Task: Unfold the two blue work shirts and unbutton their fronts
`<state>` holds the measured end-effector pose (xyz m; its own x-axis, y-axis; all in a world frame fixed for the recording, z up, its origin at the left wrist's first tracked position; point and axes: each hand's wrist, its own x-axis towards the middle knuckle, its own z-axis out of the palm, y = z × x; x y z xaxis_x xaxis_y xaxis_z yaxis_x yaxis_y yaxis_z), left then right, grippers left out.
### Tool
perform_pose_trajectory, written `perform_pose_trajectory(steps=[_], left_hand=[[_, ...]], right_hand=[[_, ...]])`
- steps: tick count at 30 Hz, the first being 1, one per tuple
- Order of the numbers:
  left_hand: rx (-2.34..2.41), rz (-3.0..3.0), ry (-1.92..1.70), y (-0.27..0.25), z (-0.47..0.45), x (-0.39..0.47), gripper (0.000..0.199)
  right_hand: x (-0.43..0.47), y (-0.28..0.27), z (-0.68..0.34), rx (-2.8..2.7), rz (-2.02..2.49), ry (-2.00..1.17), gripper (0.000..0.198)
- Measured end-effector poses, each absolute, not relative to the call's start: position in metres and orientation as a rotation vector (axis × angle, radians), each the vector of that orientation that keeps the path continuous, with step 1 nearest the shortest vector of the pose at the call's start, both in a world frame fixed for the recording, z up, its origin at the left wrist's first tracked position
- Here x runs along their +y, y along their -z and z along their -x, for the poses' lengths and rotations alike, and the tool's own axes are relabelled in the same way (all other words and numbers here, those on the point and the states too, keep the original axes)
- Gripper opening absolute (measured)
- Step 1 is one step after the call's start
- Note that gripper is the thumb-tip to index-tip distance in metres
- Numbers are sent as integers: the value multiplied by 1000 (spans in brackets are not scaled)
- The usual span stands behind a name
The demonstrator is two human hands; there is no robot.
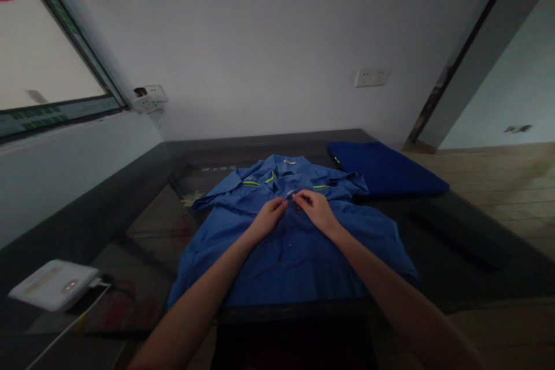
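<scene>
Pinching the blue collared shirt (299, 269) between nearly closed fingertips, left hand (272, 214) and right hand (318, 208) should keep its front flat.

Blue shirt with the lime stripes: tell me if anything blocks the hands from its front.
Nothing visible does: the left hand and right hand are both at the front of the blue shirt. The dark-blue cloth lies off to the right, out of their way.
</scene>
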<state>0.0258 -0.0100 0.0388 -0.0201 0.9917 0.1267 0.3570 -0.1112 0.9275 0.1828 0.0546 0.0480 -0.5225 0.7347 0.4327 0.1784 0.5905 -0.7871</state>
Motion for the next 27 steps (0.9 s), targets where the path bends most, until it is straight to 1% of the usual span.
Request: perform_pose_trajectory(steps=[5,8,16,27], left_hand=[[1436,-1552,-1238,-38,-28,-9,35],[1424,-1567,-1255,-39,-27,-9,35],[1472,-1591,-1223,-45,-29,-13,32],[1499,-1685,-1237,-46,-28,-13,30]], right_hand=[[53,-50,-181,-2007,710,-960,17],[54,-48,-179,-1984,721,-985,15],[51,-45,-179,-1927,704,-875,11],[49,-46,-178,-1757,669,-947,18]])
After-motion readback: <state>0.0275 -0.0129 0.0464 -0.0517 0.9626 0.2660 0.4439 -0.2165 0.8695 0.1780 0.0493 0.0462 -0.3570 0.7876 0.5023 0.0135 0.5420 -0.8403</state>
